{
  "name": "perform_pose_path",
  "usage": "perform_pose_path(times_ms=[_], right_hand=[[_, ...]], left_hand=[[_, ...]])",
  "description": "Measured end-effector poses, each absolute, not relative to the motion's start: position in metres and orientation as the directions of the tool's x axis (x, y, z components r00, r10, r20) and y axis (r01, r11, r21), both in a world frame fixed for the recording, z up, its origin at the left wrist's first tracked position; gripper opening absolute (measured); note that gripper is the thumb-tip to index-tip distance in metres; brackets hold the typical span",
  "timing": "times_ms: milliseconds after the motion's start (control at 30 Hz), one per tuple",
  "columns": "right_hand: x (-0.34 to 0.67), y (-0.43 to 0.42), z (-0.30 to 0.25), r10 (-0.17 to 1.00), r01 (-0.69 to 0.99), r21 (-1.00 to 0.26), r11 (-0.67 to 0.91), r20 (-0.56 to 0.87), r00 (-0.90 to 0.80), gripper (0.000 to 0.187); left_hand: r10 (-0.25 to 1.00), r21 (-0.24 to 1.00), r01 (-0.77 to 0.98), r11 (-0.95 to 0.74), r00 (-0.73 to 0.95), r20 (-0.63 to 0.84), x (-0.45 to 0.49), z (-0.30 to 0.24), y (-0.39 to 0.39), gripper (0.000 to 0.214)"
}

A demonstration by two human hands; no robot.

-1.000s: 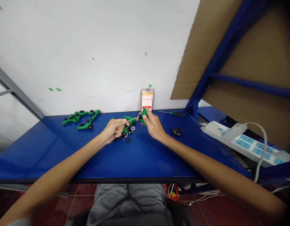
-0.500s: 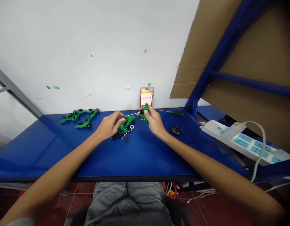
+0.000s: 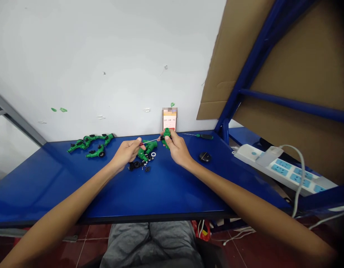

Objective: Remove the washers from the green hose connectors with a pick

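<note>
My left hand (image 3: 127,152) is closed round the red handle of a screwdriver (image 3: 149,142). Its thin shaft points right, and the tip meets a black part on the side of a green plastic hose fitting (image 3: 166,132). That fitting is gripped upright in my right hand (image 3: 177,149), the thumb lying across its front; the fingers behind it are mostly hidden. Just below the screwdriver lie loose green fittings (image 3: 150,147), a white ring (image 3: 153,154) and several small black parts (image 3: 137,164).
Several green fittings with black knobs (image 3: 91,139) lie at the table's back left. A phone (image 3: 169,121) showing a timer leans on the wall. To the right are a second screwdriver (image 3: 204,136), a round black object (image 3: 205,156) and a white power strip (image 3: 280,167).
My left fingers have shifted their hold on the screwdriver handle, while its tip stays at the fitting. The whole view has tilted slightly, and the phone's timer has advanced.
</note>
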State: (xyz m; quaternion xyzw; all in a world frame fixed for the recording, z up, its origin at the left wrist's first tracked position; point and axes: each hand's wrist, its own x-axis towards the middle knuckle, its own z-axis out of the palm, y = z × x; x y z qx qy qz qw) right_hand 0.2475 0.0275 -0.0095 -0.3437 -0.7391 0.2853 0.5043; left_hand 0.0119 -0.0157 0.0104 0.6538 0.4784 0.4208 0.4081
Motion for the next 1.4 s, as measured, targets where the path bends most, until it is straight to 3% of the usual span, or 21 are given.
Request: perform_pose_path(times_ms=[67,133,267,367,600,767,1000,1167,1400], right_hand=[[0.248,0.030,-0.011,0.799,0.243,-0.763,0.599,0.551,-0.239,0.037],[0.248,0.034,-0.015,0.817,0.228,-0.787,0.574,0.531,-0.224,0.037],[0.245,0.044,-0.026,0.867,0.123,-0.873,0.473,0.435,-0.243,0.038],[0.242,0.046,-0.032,0.885,0.065,-0.905,0.421,0.394,-0.249,0.037],[0.238,0.039,-0.035,0.883,0.117,-0.893,0.435,0.397,-0.252,0.038],[0.234,0.039,-0.036,0.886,0.049,-0.906,0.421,0.399,-0.235,0.043],[0.236,0.045,-0.037,0.895,0.037,-0.912,0.408,0.391,-0.216,0.045],[0.236,0.047,-0.040,0.900,0.011,-0.919,0.394,0.384,-0.204,0.046],[0.238,0.041,-0.032,0.876,0.032,-0.895,0.445,0.427,-0.222,0.042]], left_hand=[[0.966,0.961,0.221,-0.168,0.230,0.116,0.010,0.012,-0.015,0.052],[0.951,0.929,0.264,-0.258,0.240,0.195,0.007,0.012,-0.014,0.038],[0.866,0.703,0.509,-0.496,0.238,0.439,0.002,0.009,-0.012,0.023],[0.836,0.621,0.586,-0.520,0.202,0.510,0.003,0.005,-0.013,0.022],[0.844,0.614,0.660,-0.432,0.056,0.533,0.011,0.002,-0.017,0.037],[0.882,0.657,0.661,-0.363,0.017,0.471,0.015,-0.001,-0.017,0.052],[0.896,0.781,0.443,-0.440,0.152,0.418,0.008,-0.007,-0.016,0.021],[0.880,0.725,0.517,-0.456,0.141,0.453,0.008,-0.003,-0.016,0.024],[0.895,0.670,0.636,-0.384,0.078,0.439,0.013,-0.001,-0.018,0.050]])
